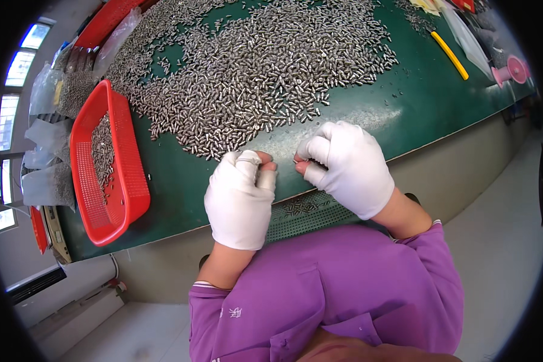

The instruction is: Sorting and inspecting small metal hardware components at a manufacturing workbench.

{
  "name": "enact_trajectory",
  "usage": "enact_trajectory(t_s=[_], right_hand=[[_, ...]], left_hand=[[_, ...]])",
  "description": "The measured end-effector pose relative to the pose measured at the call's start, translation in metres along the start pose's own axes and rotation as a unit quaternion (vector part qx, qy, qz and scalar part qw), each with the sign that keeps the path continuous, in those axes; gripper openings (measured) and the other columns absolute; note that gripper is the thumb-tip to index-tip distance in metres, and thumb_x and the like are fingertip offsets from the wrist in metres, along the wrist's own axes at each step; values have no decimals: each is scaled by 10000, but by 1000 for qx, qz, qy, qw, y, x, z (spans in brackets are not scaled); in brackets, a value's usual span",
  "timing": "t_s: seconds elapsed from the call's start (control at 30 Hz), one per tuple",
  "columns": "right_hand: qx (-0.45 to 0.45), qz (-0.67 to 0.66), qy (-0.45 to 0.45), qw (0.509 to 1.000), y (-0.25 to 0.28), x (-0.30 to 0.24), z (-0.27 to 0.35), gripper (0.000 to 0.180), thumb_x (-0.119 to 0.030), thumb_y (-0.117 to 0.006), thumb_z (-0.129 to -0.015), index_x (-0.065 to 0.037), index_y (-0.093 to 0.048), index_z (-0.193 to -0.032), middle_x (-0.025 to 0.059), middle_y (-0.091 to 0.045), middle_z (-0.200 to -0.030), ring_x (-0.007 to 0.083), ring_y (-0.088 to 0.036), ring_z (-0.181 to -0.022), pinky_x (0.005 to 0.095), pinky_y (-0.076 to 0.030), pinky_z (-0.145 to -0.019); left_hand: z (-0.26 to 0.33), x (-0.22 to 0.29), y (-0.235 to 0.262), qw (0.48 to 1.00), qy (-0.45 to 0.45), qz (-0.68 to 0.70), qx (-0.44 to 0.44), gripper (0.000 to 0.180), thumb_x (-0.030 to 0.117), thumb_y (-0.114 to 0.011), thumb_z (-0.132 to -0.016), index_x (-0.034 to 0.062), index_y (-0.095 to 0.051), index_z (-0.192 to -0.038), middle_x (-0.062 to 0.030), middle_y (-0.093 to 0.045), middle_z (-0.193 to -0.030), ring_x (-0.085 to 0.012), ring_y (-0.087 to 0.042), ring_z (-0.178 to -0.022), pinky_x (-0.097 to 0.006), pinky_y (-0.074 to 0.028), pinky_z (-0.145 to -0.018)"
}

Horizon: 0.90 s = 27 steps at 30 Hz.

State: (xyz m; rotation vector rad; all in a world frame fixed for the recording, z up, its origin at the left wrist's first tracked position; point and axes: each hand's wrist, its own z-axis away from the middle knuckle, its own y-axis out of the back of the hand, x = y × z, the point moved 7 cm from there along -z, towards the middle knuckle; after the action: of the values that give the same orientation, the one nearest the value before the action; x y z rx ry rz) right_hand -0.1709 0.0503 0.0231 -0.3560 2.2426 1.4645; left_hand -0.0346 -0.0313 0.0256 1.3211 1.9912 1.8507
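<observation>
White gloves with bare thumb and index fingertips cover both hands, which are close together over the table's near edge. My left hand (240, 196) is closed, thumb and index finger pinched at the near side of a broad pile of small shiny metal pins (253, 78). Whatever its fingertips hold is too small to make out. To the right, my right hand (351, 169) is also curled into a pinch. A tiny dark spot shows at its fingertips, but I cannot tell what it is. Below and between the hands, a green perforated basket (277, 228) holds some small metal pieces.
A red plastic basket (136, 181) with metal pieces in it stands on the left of the green table (181, 199). Clear bags of small parts (51, 184) lie beyond it. At the far right are a yellow-handled tool (450, 55) and a pink spool (513, 70).
</observation>
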Motion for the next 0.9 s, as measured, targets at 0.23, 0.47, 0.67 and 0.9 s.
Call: enact_trajectory(t_s=[0.23,0.47,0.67,0.9], right_hand=[[-33,-22,9,999,-5,-5,1,130,-265,-756,-794,-172,-696,-862,32,-619,-841,255,-638,-818,401,-520,-736],[-43,-36,14,998,-5,-5,0,144,-267,-763,-789,-155,-700,-854,46,-624,-843,263,-641,-823,409,-525,-741],[-51,-32,4,998,-7,-9,-3,124,-239,-753,-790,-146,-694,-847,55,-624,-843,269,-644,-827,413,-527,-744],[-42,-48,8,998,-6,-8,3,109,-220,-745,-789,-140,-692,-841,56,-619,-839,278,-635,-822,415,-523,-741]], left_hand=[[6,6,-7,998,-30,44,-31,143,46,-780,-788,70,-648,-839,-60,-625,-797,-218,-609,-641,-351,-489,-607],[7,5,-5,997,-24,42,-61,106,190,-747,-853,132,-668,-895,-81,-613,-843,-320,-634,-771,-448,-513,-652],[6,4,-6,997,-21,30,-62,89,187,-730,-856,135,-675,-901,-80,-614,-850,-321,-634,-775,-447,-515,-662],[8,0,-6,994,-8,67,-81,82,130,-739,-819,118,-672,-864,-84,-616,-839,-320,-635,-774,-439,-514,-664]])
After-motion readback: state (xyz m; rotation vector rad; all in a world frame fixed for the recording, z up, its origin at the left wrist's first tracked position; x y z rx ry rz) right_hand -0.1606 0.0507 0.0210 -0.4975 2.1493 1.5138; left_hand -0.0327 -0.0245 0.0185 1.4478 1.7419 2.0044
